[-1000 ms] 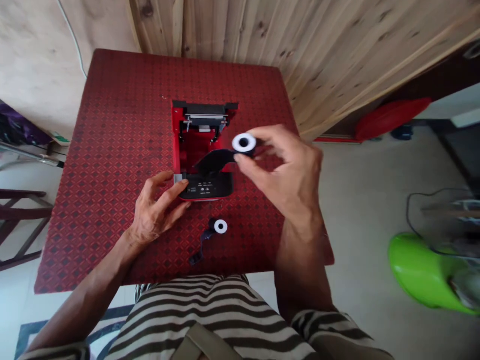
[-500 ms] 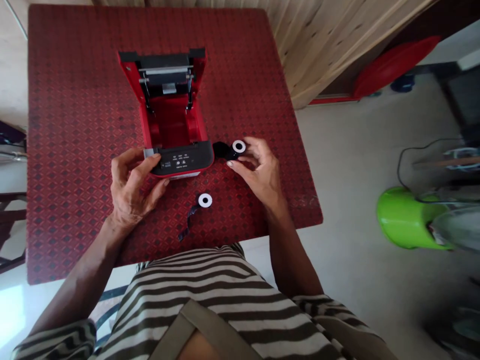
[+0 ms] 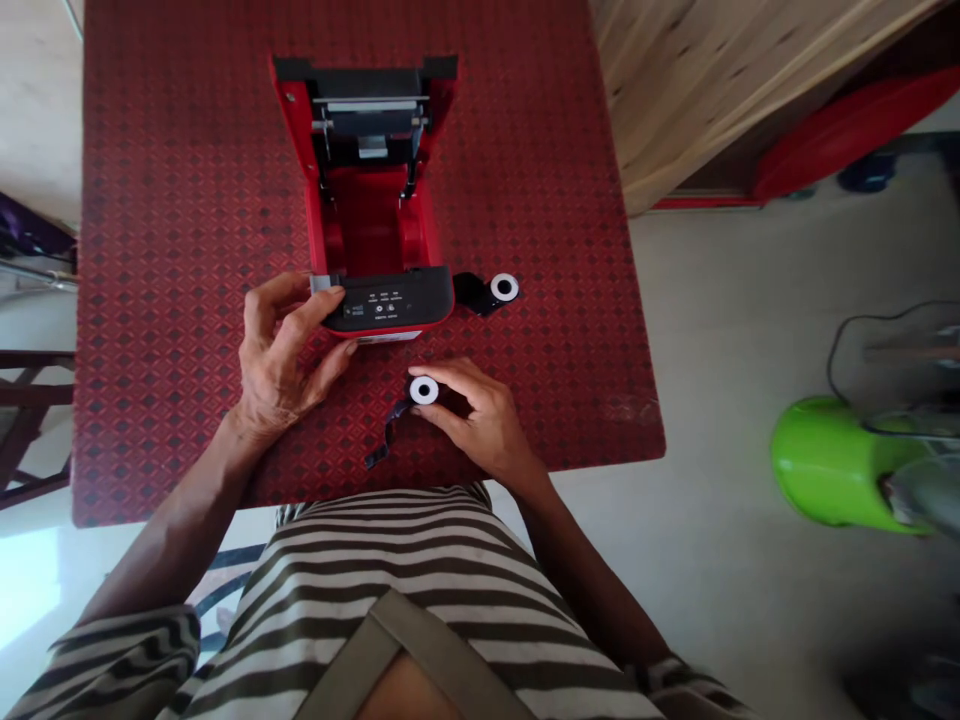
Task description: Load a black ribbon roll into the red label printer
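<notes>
A small red and black printer [image 3: 375, 200] stands open on the red patterned table [image 3: 165, 250], its lid tipped back. My left hand [image 3: 281, 355] grips the printer's front left corner, thumb on the black control panel. My right hand [image 3: 472, 415] pinches a small black roll with a white core [image 3: 424, 390] lying near the table's front edge; a black strip trails from it toward me. A second black roll with a white core [image 3: 501, 289] lies on the table just right of the printer, apart from both hands.
A wood-plank wall [image 3: 712, 70] rises behind the table's right side. A bright green object [image 3: 832, 465] sits on the pale floor at the right, beside a thin cable. A red object [image 3: 847, 130] lies along the wall's foot. My striped shirt fills the bottom.
My right hand set the roll it held down beside the printer, let go, and moved toward me onto the other roll. My left hand has stayed on the printer.
</notes>
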A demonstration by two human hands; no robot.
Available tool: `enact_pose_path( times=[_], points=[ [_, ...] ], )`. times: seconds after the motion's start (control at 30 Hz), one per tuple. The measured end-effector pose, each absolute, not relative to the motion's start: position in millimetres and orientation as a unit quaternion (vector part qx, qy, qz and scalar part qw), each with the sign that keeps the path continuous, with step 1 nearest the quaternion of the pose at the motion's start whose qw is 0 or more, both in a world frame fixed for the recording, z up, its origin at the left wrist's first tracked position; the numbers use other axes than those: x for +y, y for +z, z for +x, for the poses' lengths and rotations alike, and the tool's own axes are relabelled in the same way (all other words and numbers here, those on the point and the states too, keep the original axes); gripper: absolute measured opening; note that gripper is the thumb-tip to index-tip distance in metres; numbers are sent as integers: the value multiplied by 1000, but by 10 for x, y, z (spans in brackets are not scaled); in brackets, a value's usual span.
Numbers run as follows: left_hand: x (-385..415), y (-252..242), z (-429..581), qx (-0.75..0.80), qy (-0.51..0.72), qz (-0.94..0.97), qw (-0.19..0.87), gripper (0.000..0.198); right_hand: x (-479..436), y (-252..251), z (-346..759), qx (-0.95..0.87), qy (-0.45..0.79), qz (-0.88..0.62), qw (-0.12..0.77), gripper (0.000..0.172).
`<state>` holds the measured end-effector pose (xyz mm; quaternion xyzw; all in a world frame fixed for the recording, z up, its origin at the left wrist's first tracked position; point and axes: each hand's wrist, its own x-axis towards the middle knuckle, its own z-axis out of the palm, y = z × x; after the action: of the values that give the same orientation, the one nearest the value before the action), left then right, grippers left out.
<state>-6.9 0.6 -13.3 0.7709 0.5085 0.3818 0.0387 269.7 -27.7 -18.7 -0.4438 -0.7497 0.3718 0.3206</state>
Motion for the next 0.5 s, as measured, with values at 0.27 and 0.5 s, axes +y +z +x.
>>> enact_pose_path(
  times=[0.27, 0.5],
  points=[
    [-10, -131, -56, 519, 389, 759, 52, 55, 193, 785, 2784, -834, 308, -354, 289, 31],
    [-12, -150, -63, 484, 403, 777, 4, 58, 1088, 748, 2233, -892, 171, -355, 222, 23]
  ],
)
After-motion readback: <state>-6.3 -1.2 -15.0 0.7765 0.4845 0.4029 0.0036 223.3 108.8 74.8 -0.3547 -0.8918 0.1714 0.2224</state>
